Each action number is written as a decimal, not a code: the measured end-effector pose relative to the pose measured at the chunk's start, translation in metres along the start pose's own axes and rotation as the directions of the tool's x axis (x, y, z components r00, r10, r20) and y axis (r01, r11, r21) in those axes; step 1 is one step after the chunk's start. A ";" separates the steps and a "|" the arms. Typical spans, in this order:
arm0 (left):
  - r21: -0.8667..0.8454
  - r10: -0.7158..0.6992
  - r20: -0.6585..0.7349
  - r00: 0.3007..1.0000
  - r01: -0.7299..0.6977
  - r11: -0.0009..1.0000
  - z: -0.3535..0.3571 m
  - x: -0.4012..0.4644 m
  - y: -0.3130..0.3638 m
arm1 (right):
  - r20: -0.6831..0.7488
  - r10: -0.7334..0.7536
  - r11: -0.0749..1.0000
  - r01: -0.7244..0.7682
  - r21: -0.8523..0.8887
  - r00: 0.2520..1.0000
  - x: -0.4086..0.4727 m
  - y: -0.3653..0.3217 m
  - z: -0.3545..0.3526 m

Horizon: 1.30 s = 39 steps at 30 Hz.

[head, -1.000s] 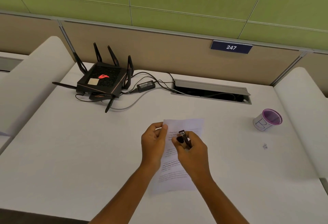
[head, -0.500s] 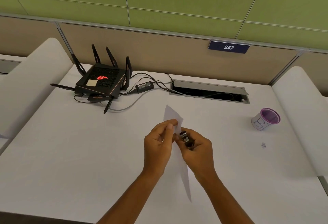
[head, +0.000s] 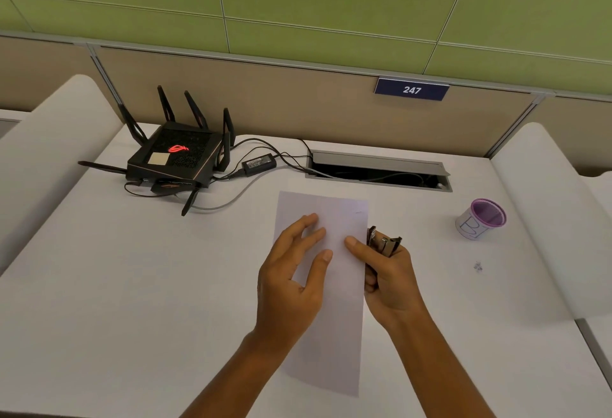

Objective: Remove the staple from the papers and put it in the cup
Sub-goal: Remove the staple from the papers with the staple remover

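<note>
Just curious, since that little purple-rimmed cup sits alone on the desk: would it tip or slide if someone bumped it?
Probably yes. The cup looks small and thin-walled, perhaps paper, so likely very light. It appears to be tilted or lying partly on its side, mouth facing the camera, so a nudge might roll it. The desk looks smooth, so it would likely slide easily.

The staple cannot be made out on the papers [head: 323, 318]; specks [head: 477, 266] may be staples.
</note>
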<state>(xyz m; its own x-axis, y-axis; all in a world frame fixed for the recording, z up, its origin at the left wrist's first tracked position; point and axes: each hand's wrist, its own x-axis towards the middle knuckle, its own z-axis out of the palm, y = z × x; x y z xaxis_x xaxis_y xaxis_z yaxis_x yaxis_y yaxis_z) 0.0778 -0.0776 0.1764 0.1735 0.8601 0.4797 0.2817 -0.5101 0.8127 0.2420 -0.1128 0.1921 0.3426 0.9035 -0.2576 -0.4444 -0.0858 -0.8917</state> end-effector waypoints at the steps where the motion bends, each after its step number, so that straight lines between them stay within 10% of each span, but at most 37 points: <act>1: 0.002 0.004 0.006 1.000 -0.004 1.000 0.001 -0.001 0.000 | -0.008 0.007 1.000 -0.007 -0.002 1.000 0.000 -0.001 0.001; 23: -0.184 -0.250 0.431 0.867 0.356 0.916 -0.002 -0.001 -0.002 | -0.076 -0.032 0.997 0.027 -0.067 0.997 -0.020 0.014 0.031; 35: -0.144 -0.445 0.287 0.849 0.497 0.856 -0.022 0.002 -0.036 | -0.311 -0.225 0.934 0.112 -0.340 0.923 -0.006 0.053 -0.013; 39: -0.181 -0.489 0.260 0.832 0.540 0.822 -0.035 0.009 -0.053 | -0.286 -0.033 0.961 -0.048 -0.272 0.958 -0.004 0.069 -0.036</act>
<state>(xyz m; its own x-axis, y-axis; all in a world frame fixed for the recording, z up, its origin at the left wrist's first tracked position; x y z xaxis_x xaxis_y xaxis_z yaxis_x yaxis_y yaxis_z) 0.0319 -0.0427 0.1491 0.2520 0.9640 -0.0843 0.1546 0.0459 0.9869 0.2399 -0.1378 0.1187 0.5795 0.7478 -0.3240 -0.2185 -0.2405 -0.9457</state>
